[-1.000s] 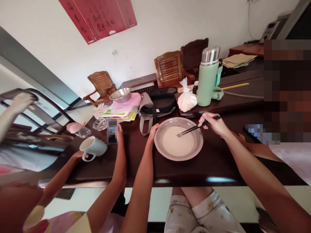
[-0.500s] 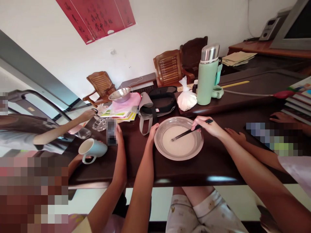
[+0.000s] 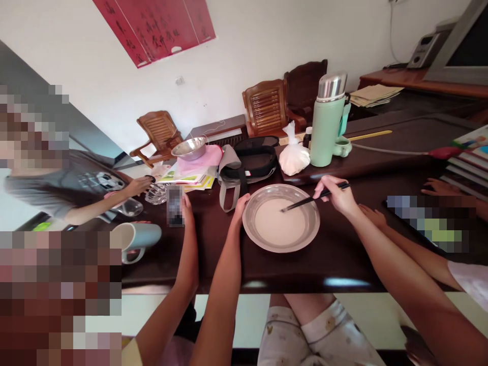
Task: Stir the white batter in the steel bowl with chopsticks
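A wide metal bowl of milky white liquid stands on the dark table in front of me. My left hand grips the bowl's left rim, its fingers partly hidden behind the side. Above the right rim, my right hand is closed around a pair of black chopsticks. Their tips reach into the liquid near the middle of the bowl. Beyond the bowl sit a tied plastic bag of white powder and a pale green thermos.
A strapped bag, papers and a second metal bowl lie behind. At left, one person holds a phone, and a light blue mug is tilted. Another person's hand rests at right, near a tablet.
My right hand has shifted right, drawing the chopstick tips right and slightly up within the bowl. At far left a person leans further into view, and the mug has moved left. My left hand stays put.
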The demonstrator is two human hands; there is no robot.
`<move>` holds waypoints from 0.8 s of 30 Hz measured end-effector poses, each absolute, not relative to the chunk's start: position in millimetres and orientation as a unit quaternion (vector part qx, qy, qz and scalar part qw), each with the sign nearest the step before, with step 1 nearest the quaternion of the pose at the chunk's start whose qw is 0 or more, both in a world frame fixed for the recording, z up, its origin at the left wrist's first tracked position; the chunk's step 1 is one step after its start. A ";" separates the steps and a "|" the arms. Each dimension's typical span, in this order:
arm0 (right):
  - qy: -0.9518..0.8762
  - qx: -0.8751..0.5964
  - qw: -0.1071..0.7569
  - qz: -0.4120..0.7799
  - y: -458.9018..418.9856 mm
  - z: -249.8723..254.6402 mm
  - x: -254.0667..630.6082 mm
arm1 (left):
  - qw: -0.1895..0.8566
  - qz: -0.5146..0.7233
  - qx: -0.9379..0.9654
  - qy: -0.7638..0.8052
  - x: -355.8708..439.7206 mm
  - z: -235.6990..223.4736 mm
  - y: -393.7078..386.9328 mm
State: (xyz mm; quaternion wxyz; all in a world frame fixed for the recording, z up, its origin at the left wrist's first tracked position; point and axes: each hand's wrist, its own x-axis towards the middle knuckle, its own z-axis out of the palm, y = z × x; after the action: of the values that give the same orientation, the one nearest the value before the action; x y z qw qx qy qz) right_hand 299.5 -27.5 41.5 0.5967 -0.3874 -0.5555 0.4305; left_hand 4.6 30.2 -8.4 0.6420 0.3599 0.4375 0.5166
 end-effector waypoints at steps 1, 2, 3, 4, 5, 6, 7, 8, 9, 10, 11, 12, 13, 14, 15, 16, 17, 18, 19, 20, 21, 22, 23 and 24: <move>-0.549 -0.381 0.602 0.437 -27.3 41.0 299.6 | 0.643 0.516 0.356 0.440 4.7 -8.3 30.2; -0.551 -0.374 0.595 0.450 -27.6 40.7 299.0 | 0.644 0.516 0.353 0.442 4.7 -8.3 30.2; -0.563 -0.368 0.576 0.464 -28.3 40.7 297.8 | 0.644 0.516 0.352 0.442 4.7 -8.2 30.2; -0.578 -0.364 0.555 0.474 -29.2 41.0 296.5 | 0.644 0.517 0.353 0.440 4.7 -8.1 30.3; -0.592 -0.365 0.538 0.476 -30.0 41.5 295.6 | 0.643 0.518 0.357 0.437 4.6 -8.1 30.5; -0.600 -0.370 0.532 0.469 -30.5 42.1 295.3 | 0.641 0.519 0.363 0.433 4.5 -8.1 30.7; -0.599 -0.378 0.539 0.456 -30.5 42.5 295.9 | 0.640 0.520 0.369 0.428 4.4 -8.2 31.0; -0.590 -0.385 0.556 0.441 -30.2 42.7 297.2 | 0.640 0.521 0.375 0.423 4.3 -8.4 31.3; -0.575 -0.388 0.579 0.429 -29.6 42.6 298.8 | 0.640 0.520 0.381 0.419 4.3 -8.6 31.5; -0.561 -0.386 0.596 0.425 -29.0 42.4 300.3 | 0.639 0.519 0.385 0.416 4.2 -8.8 31.6; -0.553 -0.380 0.603 0.432 -28.7 42.2 301.2 | 0.639 0.518 0.388 0.417 4.2 -8.8 31.5; -0.554 -0.373 0.595 0.447 -28.6 42.1 301.3 | 0.639 0.516 0.388 0.419 4.3 -8.6 31.3; -0.566 -0.365 0.573 0.466 -28.8 42.2 300.6 | 0.638 0.514 0.386 0.423 4.5 -8.2 30.8; -0.582 -0.360 0.545 0.483 -29.2 42.5 299.5 | 0.638 0.514 0.386 0.425 4.8 -7.4 30.2; -0.598 -0.360 0.520 0.492 -29.6 43.0 298.5 | 0.637 0.514 0.385 0.426 5.2 -6.3 29.4; -0.607 -0.364 0.508 0.491 -29.7 43.6 297.9 | 0.636 0.516 0.385 0.425 5.8 -5.0 28.7; -0.606 -0.371 0.513 0.481 -29.6 44.0 298.1 | 0.635 0.518 0.386 0.423 6.5 -3.5 27.9; -0.595 -0.378 0.534 0.467 -29.2 44.1 299.0 | 0.634 0.520 0.387 0.421 7.2 -2.1 27.2; -0.578 -0.380 0.561 0.454 -28.7 43.9 300.5 | 0.634 0.522 0.387 0.420 7.9 -0.7 26.7; -0.562 -0.377 0.584 0.448 -28.2 43.4 302.0 | 0.635 0.522 0.385 0.420 8.4 0.3 26.3; -0.552 -0.369 0.596 0.452 -28.0 42.8 303.0 | 0.635 0.522 0.383 0.421 8.7 1.1 26.1; -0.552 -0.360 0.592 0.464 -28.2 42.2 303.2 | 0.637 0.522 0.382 0.420 8.8 1.6 26.0; -0.562 -0.351 0.573 0.482 -28.7 41.8 302.5 | 0.638 0.522 0.380 0.419 8.8 1.7 25.9; -0.578 -0.347 0.545 0.498 -29.3 41.6 301.2 | 0.640 0.522 0.380 0.417 8.6 1.6 26.0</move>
State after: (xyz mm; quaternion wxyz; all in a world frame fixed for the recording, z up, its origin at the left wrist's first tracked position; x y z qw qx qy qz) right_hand 301.2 -29.3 41.6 0.5451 -0.3470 -0.5784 0.4980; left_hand 8.6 26.0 1.6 0.6396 0.3797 0.4174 0.5221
